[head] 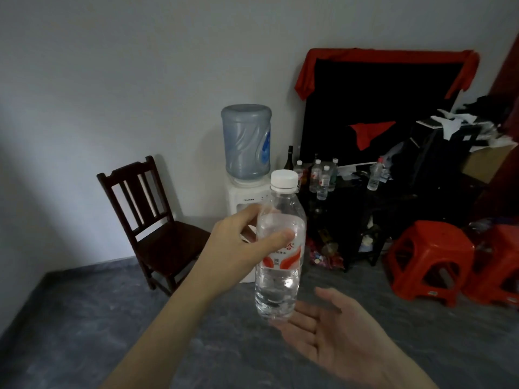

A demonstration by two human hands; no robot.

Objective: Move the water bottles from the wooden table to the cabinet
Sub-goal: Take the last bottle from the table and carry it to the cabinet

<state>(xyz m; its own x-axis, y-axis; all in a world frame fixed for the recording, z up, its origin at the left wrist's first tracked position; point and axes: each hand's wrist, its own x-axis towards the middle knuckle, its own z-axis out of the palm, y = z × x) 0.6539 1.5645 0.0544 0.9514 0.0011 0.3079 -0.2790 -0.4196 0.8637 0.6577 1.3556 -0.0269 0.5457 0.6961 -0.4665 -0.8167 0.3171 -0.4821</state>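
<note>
My left hand (238, 248) grips a clear water bottle (280, 282) with a white cap and a red-and-white label, held upright in mid-air at the centre of the view. My right hand (334, 332) is open, palm up, just below and to the right of the bottle's base; whether it touches the base is unclear. Ahead stands a dark cabinet (351, 209) with several more water bottles (320, 178) on its top, one more bottle (375, 175) farther right. The wooden table is out of view.
A water dispenser (247, 153) with a blue jug stands left of the cabinet, a dark wooden chair (151, 220) farther left. Red plastic stools (432, 259) sit at the right. A black board draped in red cloth (384, 88) leans behind. Grey floor (98, 318) lies below.
</note>
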